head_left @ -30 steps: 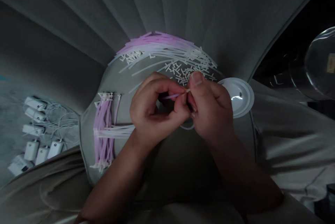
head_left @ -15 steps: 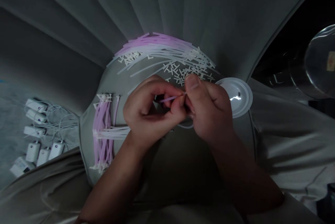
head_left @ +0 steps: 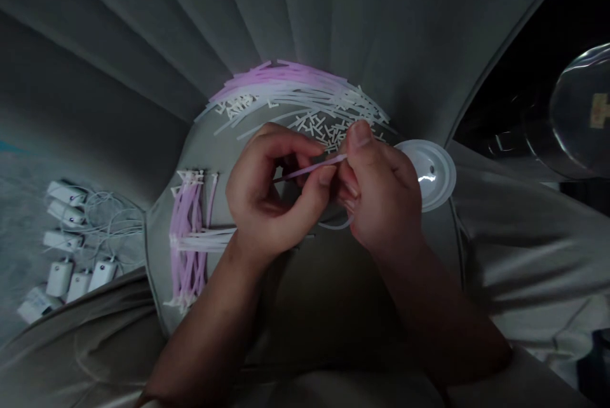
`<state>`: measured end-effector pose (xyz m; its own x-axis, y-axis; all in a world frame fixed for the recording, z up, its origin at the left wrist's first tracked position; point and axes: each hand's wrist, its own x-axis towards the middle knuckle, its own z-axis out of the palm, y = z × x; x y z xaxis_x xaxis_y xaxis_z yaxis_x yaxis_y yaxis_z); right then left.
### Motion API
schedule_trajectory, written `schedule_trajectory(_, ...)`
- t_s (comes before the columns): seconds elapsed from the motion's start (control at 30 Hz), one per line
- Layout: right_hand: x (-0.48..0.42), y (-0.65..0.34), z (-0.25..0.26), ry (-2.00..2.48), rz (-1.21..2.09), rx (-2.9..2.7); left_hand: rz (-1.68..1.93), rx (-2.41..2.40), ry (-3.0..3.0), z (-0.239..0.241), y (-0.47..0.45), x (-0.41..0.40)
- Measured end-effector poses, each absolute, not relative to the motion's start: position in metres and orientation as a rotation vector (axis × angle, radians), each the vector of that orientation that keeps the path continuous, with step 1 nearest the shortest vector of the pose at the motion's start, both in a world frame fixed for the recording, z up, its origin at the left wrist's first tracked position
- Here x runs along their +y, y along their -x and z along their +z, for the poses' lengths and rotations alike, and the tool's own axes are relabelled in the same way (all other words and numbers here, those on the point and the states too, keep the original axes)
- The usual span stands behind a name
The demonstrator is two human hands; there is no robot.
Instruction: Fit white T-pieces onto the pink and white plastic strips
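Item 1: pink tube [head_left: 309, 169], thin, mid-seat, slanting up between both hands. R. hand [head_left: 381, 185] pinches its right end btwn thumb & fingers, prob. to steady the tip. L. hand [head_left: 271, 192] curled round the rest, thumb & index slightly apart either side; whether they grip, can't tell. Likely held thus so the end stays in sight.

Item 2: pale loop [head_left: 336, 225], hanging just below R. hand; where its ends go, hidden.

Item 3: white T-connectors [head_left: 317, 125], loose heap, far side, partly hidden by R. hand; presumably kept there for easy reach.

Item 4: loose pink tubes [head_left: 290, 71] along far edge, pale tubes [head_left: 286, 91] on near side of same; sorted by colour, it seems.

Item 5: pink bundle [head_left: 188, 224], left, laid near-to-far, connectors at both ends, pale strips running right; L. wrist blocks view of their ends.

Misc.: white bowl [head_left: 445, 170], right, partly behind R. hand; white adapters [head_left: 61, 278] w/ cables, floor, far left; metal cylinder [head_left: 586, 115], far right.
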<state>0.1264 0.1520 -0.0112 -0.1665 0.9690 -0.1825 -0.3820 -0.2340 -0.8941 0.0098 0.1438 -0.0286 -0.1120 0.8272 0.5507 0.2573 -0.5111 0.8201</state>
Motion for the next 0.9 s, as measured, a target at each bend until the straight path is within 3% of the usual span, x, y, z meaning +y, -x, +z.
schedule_trajectory(0.33, 0.164, -0.129, 0.002, 0.82, 1.826, -0.702, 1.73, 0.928, -1.216, -0.034, -0.015, 0.149)
schedule_trajectory(0.9, 0.148, -0.124, -0.013, 0.863, 1.59, -0.844, 1.675, 1.161, -1.65, -0.029, -0.013, 0.143)
